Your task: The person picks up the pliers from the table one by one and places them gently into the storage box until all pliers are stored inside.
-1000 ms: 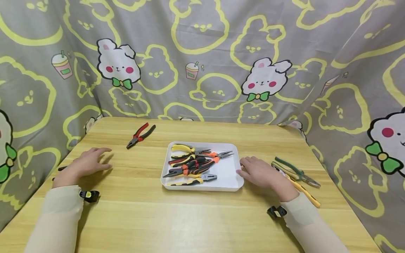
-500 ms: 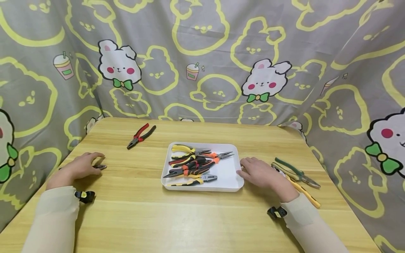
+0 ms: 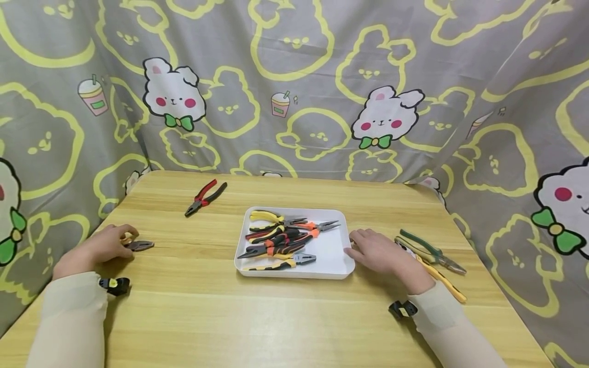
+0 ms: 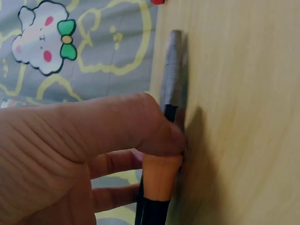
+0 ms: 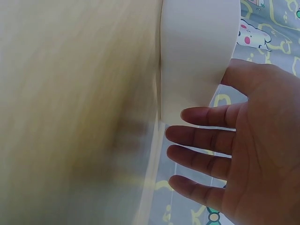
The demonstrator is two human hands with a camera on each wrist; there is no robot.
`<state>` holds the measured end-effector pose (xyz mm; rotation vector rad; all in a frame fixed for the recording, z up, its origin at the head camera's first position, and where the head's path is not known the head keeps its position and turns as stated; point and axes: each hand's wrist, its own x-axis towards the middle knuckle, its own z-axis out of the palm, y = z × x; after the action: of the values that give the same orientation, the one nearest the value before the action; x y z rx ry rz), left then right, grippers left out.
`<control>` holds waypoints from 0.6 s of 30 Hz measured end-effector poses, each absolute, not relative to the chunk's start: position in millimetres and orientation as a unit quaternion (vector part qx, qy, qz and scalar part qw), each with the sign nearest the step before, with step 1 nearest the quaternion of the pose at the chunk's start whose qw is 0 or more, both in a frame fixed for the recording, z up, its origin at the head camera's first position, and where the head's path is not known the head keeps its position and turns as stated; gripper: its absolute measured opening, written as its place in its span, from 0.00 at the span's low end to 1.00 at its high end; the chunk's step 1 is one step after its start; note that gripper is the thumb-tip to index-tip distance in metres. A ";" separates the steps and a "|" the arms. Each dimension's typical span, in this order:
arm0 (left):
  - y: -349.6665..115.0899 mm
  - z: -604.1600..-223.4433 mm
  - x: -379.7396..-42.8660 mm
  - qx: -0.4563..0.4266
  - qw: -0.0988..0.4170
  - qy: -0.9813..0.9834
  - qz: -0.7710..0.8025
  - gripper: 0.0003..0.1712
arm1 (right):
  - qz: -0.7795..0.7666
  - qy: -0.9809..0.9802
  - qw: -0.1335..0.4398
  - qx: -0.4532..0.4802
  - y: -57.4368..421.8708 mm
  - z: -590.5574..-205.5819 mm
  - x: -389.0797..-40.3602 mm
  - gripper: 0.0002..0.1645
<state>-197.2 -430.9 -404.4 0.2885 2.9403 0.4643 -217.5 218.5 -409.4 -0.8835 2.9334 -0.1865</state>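
At the table's left side my left hand (image 3: 103, 245) pinches a pair of pliers with orange and black handles between thumb and fingers. The metal jaws of these pliers (image 3: 141, 246) point right, low over the table. In the left wrist view the thumb covers part of the pliers (image 4: 161, 176), and the fingers curl behind them. My right hand (image 3: 375, 251) is at the right end of the white tray (image 3: 338, 250), its fingers loosely extended. Its thumb touches the tray rim in the right wrist view, beside the outer wall (image 5: 199, 51). Several pliers (image 3: 276, 240) lie in the tray, mostly on its left.
Red and black pliers (image 3: 204, 198) lie at the back left of the wooden table (image 3: 294, 322). To the right of my right hand are green-handled pliers (image 3: 432, 252) and a yellow-handled tool (image 3: 445, 282), partly hidden by the hand. A patterned curtain (image 3: 313, 76) surrounds the table.
My left hand has moved left and down onto the orange and black pliers and now grips them, their jaws showing past the fingertips. The right hand and tray have stayed put.
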 end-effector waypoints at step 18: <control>-433.2 -403.9 -198.7 0.099 0.082 0.977 0.173 0.31 | -0.064 0.957 0.039 -0.280 218.6 -407.9 -215.9 0.27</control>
<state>-198.7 -433.2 -403.9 0.2948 2.9175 0.5154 -215.9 218.6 -407.9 -0.8589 2.9334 -0.1956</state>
